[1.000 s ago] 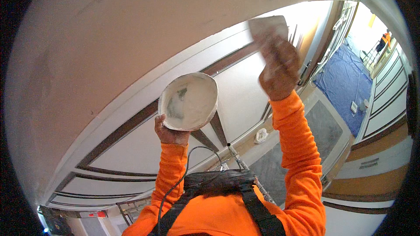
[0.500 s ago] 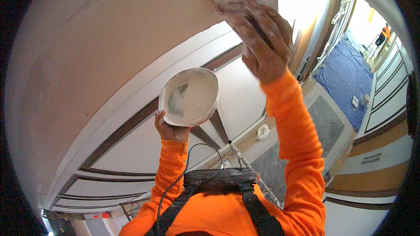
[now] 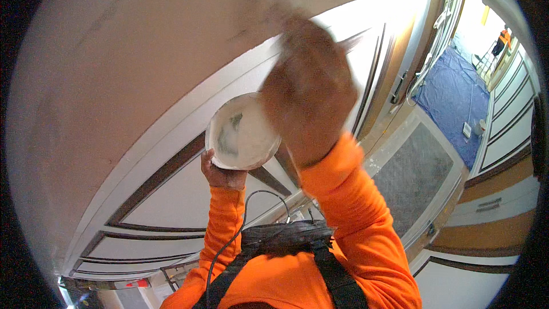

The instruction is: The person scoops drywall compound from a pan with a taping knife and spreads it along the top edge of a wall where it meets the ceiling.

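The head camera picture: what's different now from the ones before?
The right hand has swung toward the picture's left, and in this view it now covers part of the right side of the round off-white bowl. It's too blurred to tell whether it let go of anything. The left hand still holds the bowl, in almost the same spot.

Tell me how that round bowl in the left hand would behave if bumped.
The bowl might tip, since only the left hand appears to support it, near one edge. It probably stays stiff, as its outline looks round. Pale paste inside could make it slippery.
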Demonstrator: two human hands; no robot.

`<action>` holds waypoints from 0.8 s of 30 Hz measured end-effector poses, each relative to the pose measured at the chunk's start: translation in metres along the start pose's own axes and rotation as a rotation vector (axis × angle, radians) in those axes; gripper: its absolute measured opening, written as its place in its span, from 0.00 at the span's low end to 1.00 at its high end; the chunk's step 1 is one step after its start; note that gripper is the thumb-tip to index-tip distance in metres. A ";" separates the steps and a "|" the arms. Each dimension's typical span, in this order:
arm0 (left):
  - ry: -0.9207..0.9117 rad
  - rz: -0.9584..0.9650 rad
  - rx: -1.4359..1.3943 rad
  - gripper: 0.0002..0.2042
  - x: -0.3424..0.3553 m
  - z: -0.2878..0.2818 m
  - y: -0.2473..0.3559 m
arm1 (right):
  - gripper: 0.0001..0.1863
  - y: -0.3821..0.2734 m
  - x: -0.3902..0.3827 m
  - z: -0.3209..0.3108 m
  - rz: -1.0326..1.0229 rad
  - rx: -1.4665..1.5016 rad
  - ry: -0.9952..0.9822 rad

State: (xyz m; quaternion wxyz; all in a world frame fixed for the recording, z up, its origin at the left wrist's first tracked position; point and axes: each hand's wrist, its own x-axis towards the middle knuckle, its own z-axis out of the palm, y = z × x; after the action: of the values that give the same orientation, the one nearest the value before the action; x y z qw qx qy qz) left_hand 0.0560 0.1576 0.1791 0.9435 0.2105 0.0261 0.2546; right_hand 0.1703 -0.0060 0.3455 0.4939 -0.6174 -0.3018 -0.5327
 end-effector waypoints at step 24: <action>0.052 0.072 0.080 0.33 -0.009 0.025 -0.011 | 0.20 0.010 0.016 -0.002 0.087 -0.007 0.061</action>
State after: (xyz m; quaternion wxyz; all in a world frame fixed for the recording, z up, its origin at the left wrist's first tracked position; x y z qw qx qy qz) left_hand 0.0570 0.1350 0.1968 0.9236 0.2421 0.0532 0.2924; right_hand 0.1830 -0.0139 0.3580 0.5232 -0.6153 -0.2576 -0.5304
